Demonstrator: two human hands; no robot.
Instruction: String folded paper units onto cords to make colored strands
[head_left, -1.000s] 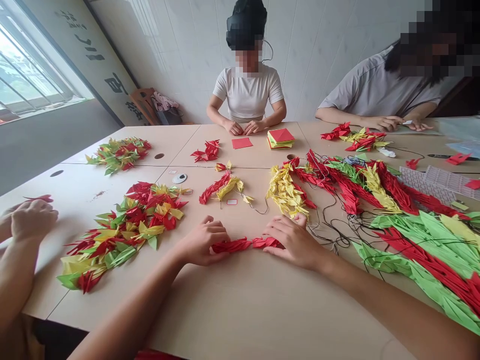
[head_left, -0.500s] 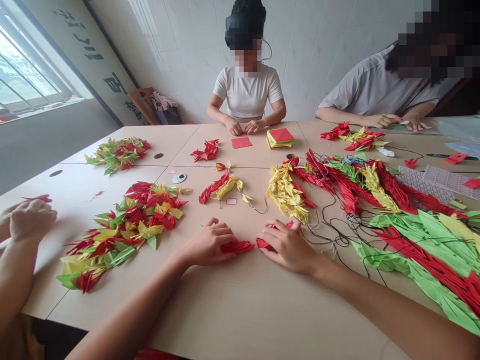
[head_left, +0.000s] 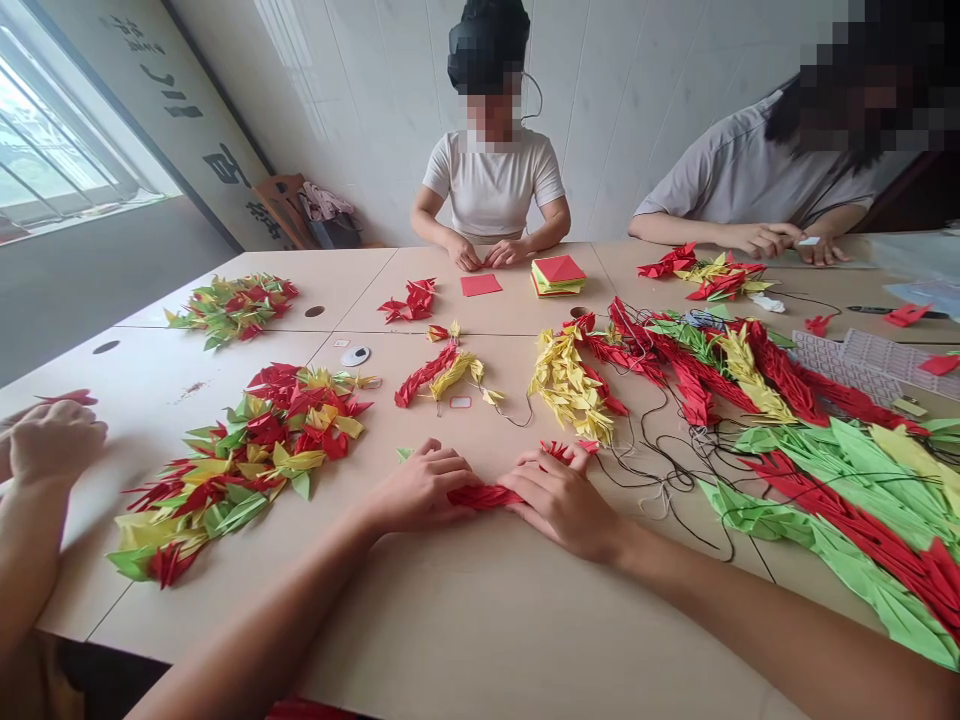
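Near the front of the table, my left hand is closed around one end of a strand of red folded paper cranes. My right hand curls over the strand's other end, and spiky red tips poke out beyond its fingers. The palms and most fingertips are hidden. Ahead of my hands lies a short string of red and yellow cranes. A bundle of yellow cranes rests just past my right hand. To the left spreads a pile of loose red, yellow and green cranes.
Long green and red crane strands with tangled black cords cover the right side. A stack of square paper stands before a person opposite. Another person works at far right; a co-worker's hand is at left.
My right hand has shifted left towards my left hand. The gap between the two red crane pieces has closed, and they now form one continuous strand.
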